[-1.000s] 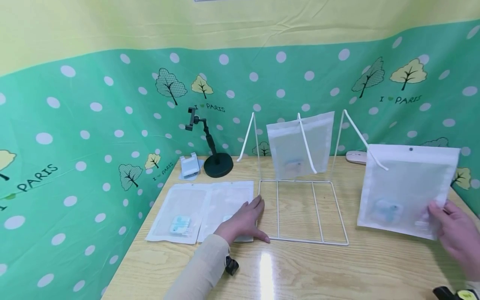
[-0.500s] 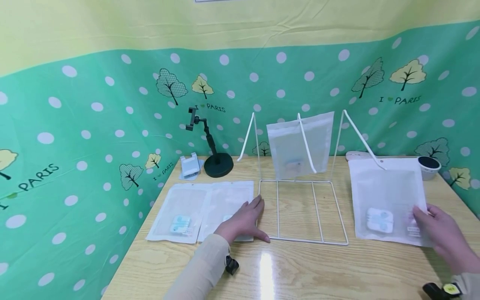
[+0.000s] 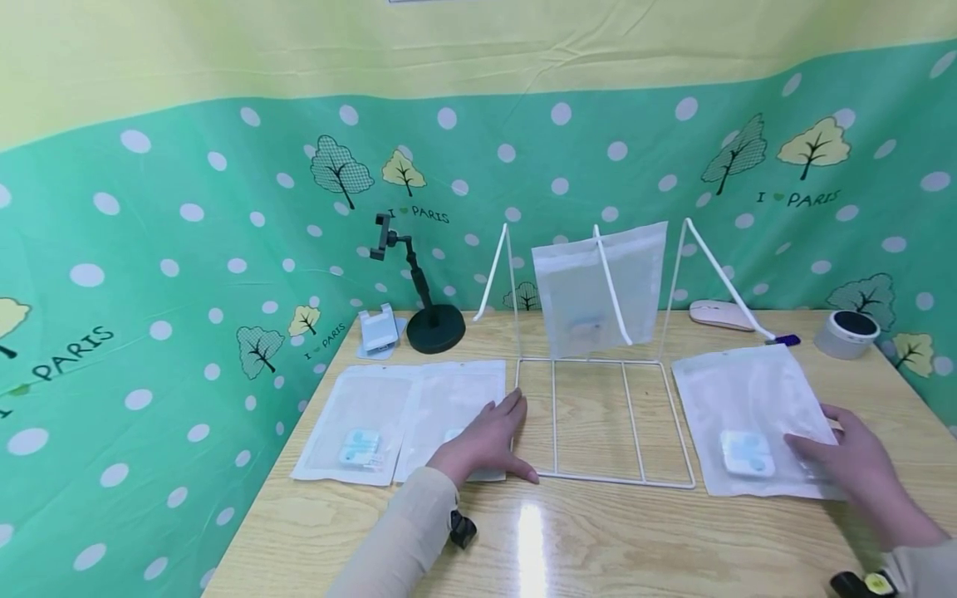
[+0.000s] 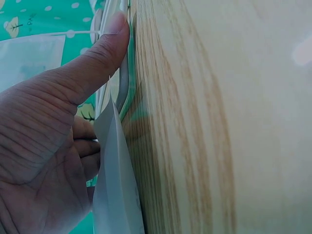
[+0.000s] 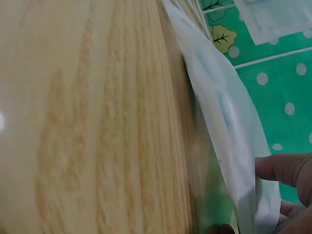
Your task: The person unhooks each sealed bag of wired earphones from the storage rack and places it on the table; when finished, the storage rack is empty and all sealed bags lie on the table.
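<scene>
My right hand (image 3: 852,453) pinches the lower right edge of a white pouch bag (image 3: 733,386) beside the rack. Through the bag's film shows a small white and light-blue item. In the right wrist view the bag (image 5: 229,112) is held low over the wood, thumb on its upper face. My left hand (image 3: 482,440) is spread at the left side of a white wire rack (image 3: 613,481), its thumb on the front wire, as the left wrist view shows. Another pouch bag (image 3: 564,291) hangs on the rack's middle hook. Two more bags (image 3: 374,403) lie flat left of the rack, one partly under my left hand.
A black phone stand (image 3: 436,330) and a light-blue holder (image 3: 379,330) stand at the back left. At the back right are a pale mouse (image 3: 719,314), a purple-tipped object (image 3: 787,340) and a grey round device (image 3: 847,334). A patterned curtain (image 3: 224,332) borders the table.
The right hand has brought its bag down and leftward, away from the right hook's end to low over the table. The mouse and round device are uncovered. The left hand stays put.
</scene>
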Available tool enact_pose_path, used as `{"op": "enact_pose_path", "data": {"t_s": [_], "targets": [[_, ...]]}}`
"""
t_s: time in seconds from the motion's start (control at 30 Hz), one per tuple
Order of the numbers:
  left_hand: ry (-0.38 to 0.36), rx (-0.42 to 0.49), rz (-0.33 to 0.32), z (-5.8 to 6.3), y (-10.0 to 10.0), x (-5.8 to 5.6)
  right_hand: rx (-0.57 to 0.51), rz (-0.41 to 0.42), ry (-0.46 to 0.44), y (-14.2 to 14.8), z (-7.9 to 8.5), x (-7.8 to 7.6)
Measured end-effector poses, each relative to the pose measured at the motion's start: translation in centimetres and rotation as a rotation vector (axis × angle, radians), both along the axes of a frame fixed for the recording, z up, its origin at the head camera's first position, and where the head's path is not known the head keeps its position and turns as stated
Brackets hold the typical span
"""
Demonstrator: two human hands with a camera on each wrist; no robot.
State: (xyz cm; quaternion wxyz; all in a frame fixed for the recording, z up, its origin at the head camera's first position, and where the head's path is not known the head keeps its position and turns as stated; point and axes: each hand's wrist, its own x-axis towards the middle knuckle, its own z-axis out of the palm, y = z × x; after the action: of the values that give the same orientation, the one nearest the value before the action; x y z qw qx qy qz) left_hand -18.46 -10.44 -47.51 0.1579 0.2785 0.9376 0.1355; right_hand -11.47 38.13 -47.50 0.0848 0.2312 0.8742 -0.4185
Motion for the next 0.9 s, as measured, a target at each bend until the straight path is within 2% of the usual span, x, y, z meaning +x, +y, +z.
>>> {"op": "enact_pose_path", "data": {"t_s": [0.33, 0.47, 0.7, 0.9], "targets": [[0.001, 0.001, -0.009, 0.0, -0.1, 0.1, 0.143, 0.006, -0.047, -1.6, -0.2, -0.1], [0.014, -0.007, -0.011, 0.1, 0.0, 0.1, 0.237, 0.034, -0.053, -2.0, -0.2, -0.1], [0.004, -0.011, -0.003, 0.2, 0.0, 0.0, 0.378, 0.096, 0.061, -2.5, 0.6, -0.3], [0.004, -0.012, -0.001, 0.0, 0.0, 0.0, 0.408, 0.144, 0.221, -4.0, 1.7, -0.8]]}}
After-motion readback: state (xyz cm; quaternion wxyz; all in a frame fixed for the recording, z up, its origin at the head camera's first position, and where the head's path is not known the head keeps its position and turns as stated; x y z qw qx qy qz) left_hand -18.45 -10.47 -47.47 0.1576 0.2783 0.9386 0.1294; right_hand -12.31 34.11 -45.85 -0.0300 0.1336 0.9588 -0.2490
